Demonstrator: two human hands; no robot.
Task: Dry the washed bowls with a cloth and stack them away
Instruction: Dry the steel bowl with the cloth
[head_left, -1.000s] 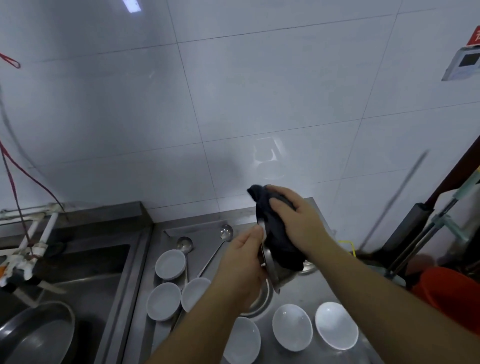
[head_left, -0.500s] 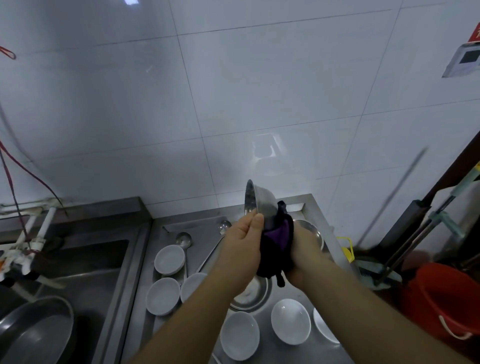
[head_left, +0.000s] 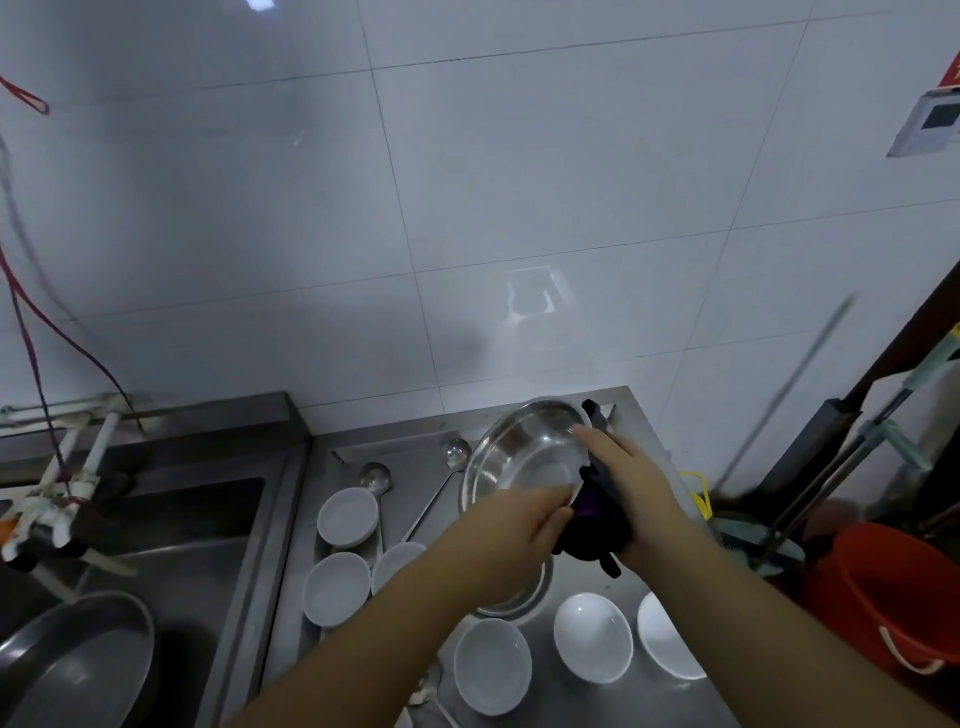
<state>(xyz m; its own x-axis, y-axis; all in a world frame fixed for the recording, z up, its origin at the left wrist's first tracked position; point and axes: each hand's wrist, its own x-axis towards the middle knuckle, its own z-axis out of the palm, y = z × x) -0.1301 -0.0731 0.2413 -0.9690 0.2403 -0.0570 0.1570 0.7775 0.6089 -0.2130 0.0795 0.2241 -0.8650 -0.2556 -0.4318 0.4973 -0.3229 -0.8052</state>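
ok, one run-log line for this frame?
phase: drying | left hand: grips steel bowl rim | right hand: holds dark cloth on bowl | white bowls: on counter, unstacked

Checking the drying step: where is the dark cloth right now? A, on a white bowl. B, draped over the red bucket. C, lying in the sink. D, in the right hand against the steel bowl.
D: the right hand holds the cloth against the steel bowl's rim.

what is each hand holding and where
Left hand pinches the steel bowl at its near rim. Right hand holds the dark cloth against the bowl's right rim and outer side.
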